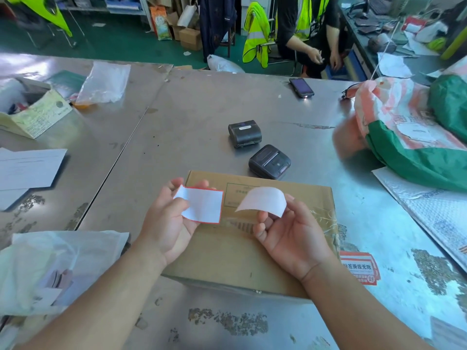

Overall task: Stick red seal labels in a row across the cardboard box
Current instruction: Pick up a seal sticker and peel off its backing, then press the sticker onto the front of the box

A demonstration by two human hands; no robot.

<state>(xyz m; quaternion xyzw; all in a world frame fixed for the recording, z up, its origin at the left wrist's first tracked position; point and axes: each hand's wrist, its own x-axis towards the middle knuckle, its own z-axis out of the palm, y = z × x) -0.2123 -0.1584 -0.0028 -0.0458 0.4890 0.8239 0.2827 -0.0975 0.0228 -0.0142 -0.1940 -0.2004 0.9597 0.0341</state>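
Pinching a peeled, red-edged seal label (202, 205) in the left hand (165, 223), its curled white backing (262, 200) in the right hand (290, 238). Just beneath both, the cardboard box (227, 251), showing no label yet. Seemingly at the very start; whole row left.

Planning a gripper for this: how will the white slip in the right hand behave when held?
Likely floppy: the white slip arches over though the right hand pinches one edge. Probably light: fingertips alone carry it.

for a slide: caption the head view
Left hand pinches a red-edged white label, right hand a curled white paper slip, over a brown cardboard box.
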